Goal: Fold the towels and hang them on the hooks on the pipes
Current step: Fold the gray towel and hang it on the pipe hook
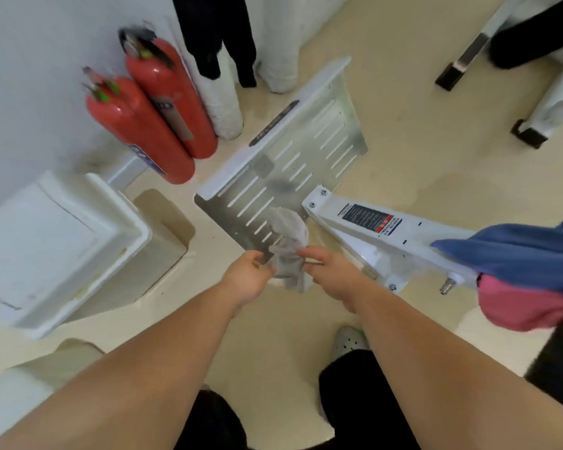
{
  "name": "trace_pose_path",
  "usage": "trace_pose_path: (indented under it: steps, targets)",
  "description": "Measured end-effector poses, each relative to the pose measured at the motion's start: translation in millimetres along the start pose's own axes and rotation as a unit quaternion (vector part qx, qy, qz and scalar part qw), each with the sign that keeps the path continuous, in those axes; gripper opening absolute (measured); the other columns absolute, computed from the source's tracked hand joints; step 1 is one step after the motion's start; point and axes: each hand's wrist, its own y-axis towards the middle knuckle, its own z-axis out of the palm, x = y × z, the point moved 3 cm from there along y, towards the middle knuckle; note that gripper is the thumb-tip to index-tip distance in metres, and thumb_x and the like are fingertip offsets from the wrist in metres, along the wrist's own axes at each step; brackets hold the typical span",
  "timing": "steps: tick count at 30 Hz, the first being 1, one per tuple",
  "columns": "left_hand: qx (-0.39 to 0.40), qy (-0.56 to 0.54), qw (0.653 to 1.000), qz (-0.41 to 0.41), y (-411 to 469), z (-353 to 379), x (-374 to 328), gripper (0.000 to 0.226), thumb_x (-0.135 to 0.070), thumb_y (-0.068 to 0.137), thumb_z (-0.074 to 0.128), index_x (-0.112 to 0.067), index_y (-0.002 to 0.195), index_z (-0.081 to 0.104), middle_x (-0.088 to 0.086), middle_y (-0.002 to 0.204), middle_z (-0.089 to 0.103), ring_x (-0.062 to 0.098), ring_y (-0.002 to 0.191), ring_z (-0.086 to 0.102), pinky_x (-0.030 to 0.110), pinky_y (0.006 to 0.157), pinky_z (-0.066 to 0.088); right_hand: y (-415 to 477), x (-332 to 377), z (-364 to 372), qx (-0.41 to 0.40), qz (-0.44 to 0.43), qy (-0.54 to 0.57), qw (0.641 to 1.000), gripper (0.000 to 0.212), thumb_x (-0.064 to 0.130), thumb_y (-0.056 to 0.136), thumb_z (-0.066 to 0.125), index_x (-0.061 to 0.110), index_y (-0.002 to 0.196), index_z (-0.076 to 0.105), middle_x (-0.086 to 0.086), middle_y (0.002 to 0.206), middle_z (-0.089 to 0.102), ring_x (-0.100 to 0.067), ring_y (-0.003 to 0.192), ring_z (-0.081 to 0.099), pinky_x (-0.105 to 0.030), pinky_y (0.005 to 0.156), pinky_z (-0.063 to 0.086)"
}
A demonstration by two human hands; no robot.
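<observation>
1. The grey towel (288, 251) hangs bunched in mid-air just above picture centre, over the near edge of a slotted metal plate (290, 151) that lies on the floor.

2. The left hand (246, 277) pinches the towel's edge from 9 o'clock, and the right hand (330, 271) pinches it from 3 o'clock. The hands are close together with only the cloth between them, each clamped on its own side.

3. Holding it by two sides looks like a way to find the corners. The cloth is crumpled, not flat, so I judge the fold has not begun and the towel must first be spread.

4. It is held clear of the floor and away from the body, probably to keep it clean and give it room to drop open.

5. At 3 o'clock a blue towel (517, 251) and a pink towel (527, 303) are draped over the end of a white stand arm (364, 228). They are likely parked there within reach, waiting their turn.

6. At 12 o'clock stand white wrapped pipes (225, 105) with a dark garment (215, 34) hanging in front of them. No hooks can be made out, so where the towel will go is unclear.

7. Two red fire extinguishers (156, 115) lean against the wall at 10 o'clock, and a white box (46, 245) sits at 9 o'clock. Both are well apart from the hands.
</observation>
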Motion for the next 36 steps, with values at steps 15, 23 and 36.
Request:
trace_pose_path:
  steps: [15,23,36]
  targets:
    - [-0.151,-0.239,0.948,0.149,-376.3,-176.8,-233.5,0.046,-0.062,0.092,0.058,-0.029,0.123,0.067,-0.006,0.123,0.069,0.017,0.118,0.061,0.041,0.102,0.045,-328.5,306.5,-70.4,0.110,-0.243,0.120,0.956,0.032,0.013,0.103,0.054,0.028,0.126,0.070,0.015,0.132,0.066,-0.013,0.126,0.060,-0.041,0.106,0.050]
    - [-0.308,-0.221,0.904,0.200,-432.8,-192.5,-268.2,0.013,-0.016,0.098,0.060,-0.012,0.092,0.071,0.006,0.091,0.072,0.015,0.080,0.064,0.017,0.064,0.049,-375.3,342.0,-99.2,0.141,-0.318,0.085,0.934,0.035,0.005,0.103,0.051,0.021,0.130,0.067,0.029,0.133,0.060,-0.002,0.123,0.059,-0.017,0.094,0.050]
    - [-0.187,-0.294,0.913,0.210,-389.4,-242.7,-279.9,0.016,-0.023,0.097,0.065,-0.011,0.090,0.072,0.008,0.075,0.066,0.026,0.074,0.058,0.033,0.064,0.048,-366.0,370.5,-68.2,0.053,-0.333,0.011,0.941,0.036,0.008,0.103,0.052,0.019,0.136,0.062,0.030,0.134,0.057,0.007,0.129,0.050,-0.022,0.114,0.037]
